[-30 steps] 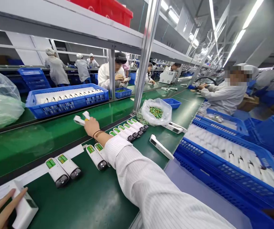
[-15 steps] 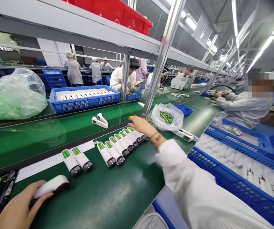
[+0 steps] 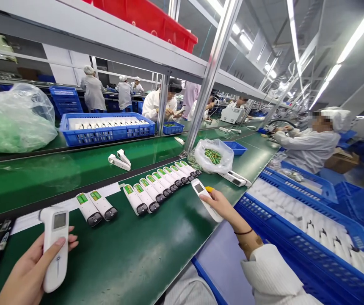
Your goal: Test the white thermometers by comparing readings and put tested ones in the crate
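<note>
My left hand (image 3: 39, 264) is closed around a white handheld thermometer (image 3: 56, 250), held upright with its blank grey screen toward me. Near the bench's right edge, my right hand (image 3: 221, 204) grips a second white thermometer (image 3: 206, 201), its screen facing up; something yellow covers one fingertip. Between the hands lies a slanted row of thermometers (image 3: 152, 189), face down, green batteries showing in their open compartments. Two more such thermometers (image 3: 97, 207) rest apart, left of the row. Beyond the row's far end stands a clear bag of green batteries (image 3: 213, 156).
A green conveyor (image 3: 83, 161) carries a pair of thermometers (image 3: 120, 160). Blue crates (image 3: 283, 216) of white parts stand at my right, and a blue basket (image 3: 108, 135) sits across the conveyor. A metal post (image 3: 205, 84) rises behind the row. Co-workers sit nearby.
My right hand has come back from the row's far end toward the bench edge, now with a thermometer in it. My left hand has turned its thermometer upright, screen toward me.
</note>
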A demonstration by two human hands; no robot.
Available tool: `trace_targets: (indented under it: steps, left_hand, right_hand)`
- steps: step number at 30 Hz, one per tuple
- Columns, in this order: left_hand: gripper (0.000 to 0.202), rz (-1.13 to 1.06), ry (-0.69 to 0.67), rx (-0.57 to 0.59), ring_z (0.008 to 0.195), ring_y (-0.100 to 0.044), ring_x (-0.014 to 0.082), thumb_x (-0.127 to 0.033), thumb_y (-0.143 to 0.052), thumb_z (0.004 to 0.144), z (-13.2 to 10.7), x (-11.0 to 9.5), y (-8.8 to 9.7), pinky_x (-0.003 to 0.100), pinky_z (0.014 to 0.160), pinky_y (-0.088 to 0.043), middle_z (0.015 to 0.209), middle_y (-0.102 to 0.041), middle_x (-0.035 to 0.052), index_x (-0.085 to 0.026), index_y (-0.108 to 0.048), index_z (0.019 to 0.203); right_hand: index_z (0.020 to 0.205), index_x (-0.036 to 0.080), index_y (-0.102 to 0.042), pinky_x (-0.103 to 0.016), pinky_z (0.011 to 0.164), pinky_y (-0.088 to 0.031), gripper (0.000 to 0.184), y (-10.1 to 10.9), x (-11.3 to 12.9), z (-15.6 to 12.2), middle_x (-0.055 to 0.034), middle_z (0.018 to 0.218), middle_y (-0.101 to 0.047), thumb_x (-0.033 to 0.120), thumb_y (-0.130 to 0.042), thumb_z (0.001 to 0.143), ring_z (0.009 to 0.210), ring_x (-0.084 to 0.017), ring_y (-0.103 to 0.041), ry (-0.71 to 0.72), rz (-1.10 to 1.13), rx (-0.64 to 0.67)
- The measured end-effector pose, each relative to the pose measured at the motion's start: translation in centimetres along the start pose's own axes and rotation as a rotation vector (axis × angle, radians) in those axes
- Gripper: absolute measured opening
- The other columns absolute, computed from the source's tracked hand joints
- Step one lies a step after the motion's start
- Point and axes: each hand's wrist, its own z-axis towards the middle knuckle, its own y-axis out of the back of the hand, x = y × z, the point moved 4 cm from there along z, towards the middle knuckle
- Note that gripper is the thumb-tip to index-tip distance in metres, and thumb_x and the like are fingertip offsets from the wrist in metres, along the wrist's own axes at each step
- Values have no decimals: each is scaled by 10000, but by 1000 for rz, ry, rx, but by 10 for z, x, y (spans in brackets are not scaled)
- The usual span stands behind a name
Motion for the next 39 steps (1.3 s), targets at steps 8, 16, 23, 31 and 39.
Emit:
trace_targets:
  steps: [8, 16, 23, 31, 39]
  left_hand:
    - [544, -218, 16, 249, 674, -580, 145, -496, -747, 667, -29, -19, -30, 185, 596, -496, 775, -670, 21, -182, -600, 1086]
    - [424, -274, -15, 258, 654, -537, 118, -455, -629, 808, -28, -18, -33, 180, 611, -454, 753, -624, 17, -165, -556, 1108]
    - [636, -321, 72, 103, 683, -572, 142, -562, -758, 612, -22, -4, -29, 167, 589, -498, 764, -654, 26, -171, -578, 1080]
    - [673, -462, 139, -209, 1092, -583, 196, -572, -771, 587, -11, 14, -25, 259, 993, -444, 1228, -614, -41, -326, -584, 1185]
    - [657, -523, 140, -111, 1319, -407, 258, -489, -740, 688, 23, 25, -36, 381, 1180, -220, 1345, -546, -10, -305, -529, 1282]
  right_hand:
    - [1043, 167, -581, -217, 534, -353, 420, -22, 122, -9, 6, 769, -557, 522, -602, 818, 616, -111, -466, 370, 775, 249]
    - [1056, 174, -672, -285, 692, -420, 380, -39, 118, -9, -49, 932, -686, 455, -638, 803, 794, -209, -591, 473, 334, 337]
    - [948, 139, -685, -321, 780, -439, 259, -6, 2, 18, -106, 946, -684, 290, -636, 743, 868, -258, -616, 237, -136, 158]
    - [888, 133, -642, -356, 737, -449, 289, 5, -57, 58, -150, 894, -651, 387, -529, 811, 857, -299, -617, 122, -424, -161]
    - [1046, 132, -635, -308, 758, -446, 341, 20, 29, 167, -111, 924, -677, 385, -452, 909, 842, -234, -628, 294, -358, -49]
